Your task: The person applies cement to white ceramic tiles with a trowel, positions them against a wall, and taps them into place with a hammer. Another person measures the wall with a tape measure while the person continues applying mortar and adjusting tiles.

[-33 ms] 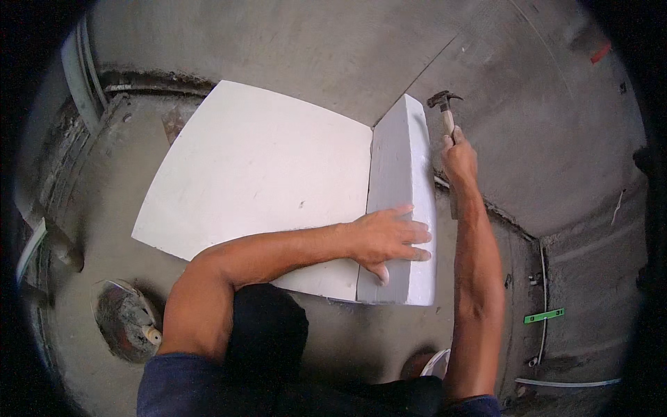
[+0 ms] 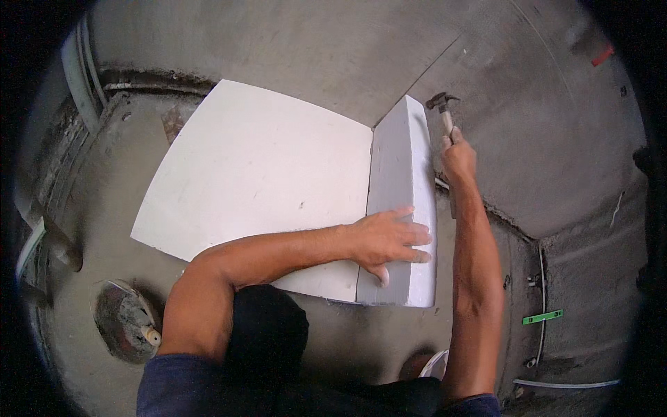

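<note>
Grey concrete floor (image 2: 90,201) fills the left side, pale pipes (image 2: 78,83) up along its far edge. Round bucket (image 2: 114,320) lower left, a knobbed handle (image 2: 153,336) at its right rim, just beside my left upper arm. Strip of floor runs between bucket and big white panel (image 2: 264,160), so some room there. Panel's left edge slants and looks bowed; near edge passes under my left forearm. Whether it lies fully flat, can't tell. Its right edge meets the white block (image 2: 392,160), a long upright piece, shaded face toward the panel, narrow bright face to the right.

My left hand (image 2: 389,240) is on the block's nearer half: thumb on the shaded face, fingers spread and laid over the long edge onto the bright face. Hand well open, flattened on the block, not wrapped round it. Block is directly under the palm.

Right of the block, a narrow gap, then my right hand (image 2: 458,161), closed round the hammer (image 2: 446,119). Hammer head points away from me, near the block's far end but apart from it. More room between hammer and right wall (image 2: 528,139). Farther right, green level (image 2: 542,317), white pipe (image 2: 566,383) below it.
</note>
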Available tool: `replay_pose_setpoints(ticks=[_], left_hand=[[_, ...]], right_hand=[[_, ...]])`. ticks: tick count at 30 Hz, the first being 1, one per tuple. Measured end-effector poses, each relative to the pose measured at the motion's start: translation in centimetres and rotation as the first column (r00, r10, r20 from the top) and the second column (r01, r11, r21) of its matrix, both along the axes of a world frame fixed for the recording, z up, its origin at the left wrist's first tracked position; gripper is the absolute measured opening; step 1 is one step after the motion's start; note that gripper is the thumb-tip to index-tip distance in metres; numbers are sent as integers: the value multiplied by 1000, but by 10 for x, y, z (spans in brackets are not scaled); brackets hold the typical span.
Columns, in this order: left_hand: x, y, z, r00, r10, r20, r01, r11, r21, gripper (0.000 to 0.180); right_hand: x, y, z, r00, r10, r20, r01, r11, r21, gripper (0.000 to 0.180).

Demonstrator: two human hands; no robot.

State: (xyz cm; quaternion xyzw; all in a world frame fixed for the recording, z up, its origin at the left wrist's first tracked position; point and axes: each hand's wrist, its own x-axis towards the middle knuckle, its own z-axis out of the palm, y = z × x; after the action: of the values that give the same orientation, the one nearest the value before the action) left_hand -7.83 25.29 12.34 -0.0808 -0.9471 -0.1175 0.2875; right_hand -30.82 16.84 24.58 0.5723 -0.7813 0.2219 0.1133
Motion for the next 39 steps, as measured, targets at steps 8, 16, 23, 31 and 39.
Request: replay_pose_setpoints(ticks=[8, 16, 23, 31, 39], left_hand=[[1, -2, 0, 1000, -14, 7, 14, 999, 40, 98], [-3, -2, -4, 1000, -11, 8, 11, 999, 33, 100], [-2, -1, -4, 1000, -20, 16, 20, 1000, 20, 103], [10, -8, 0, 992, 118, 54, -120, 992, 35, 96], [24, -28, -16, 936, 331, -118, -312, 938, 148, 55]], right_hand=[[-11, -45, -9, 992, -104, -68, 114, 980, 164, 43], [-13, -49, -12, 996, -69, -48, 76, 982, 175, 39], [-6, -40, -6, 998, -6, 59, -6, 981, 196, 47], [19, 11, 1, 754, -64, 654, -56, 985, 161, 55], [31, 79, -15, 988, -59, 142, 12, 950, 312, 46]])
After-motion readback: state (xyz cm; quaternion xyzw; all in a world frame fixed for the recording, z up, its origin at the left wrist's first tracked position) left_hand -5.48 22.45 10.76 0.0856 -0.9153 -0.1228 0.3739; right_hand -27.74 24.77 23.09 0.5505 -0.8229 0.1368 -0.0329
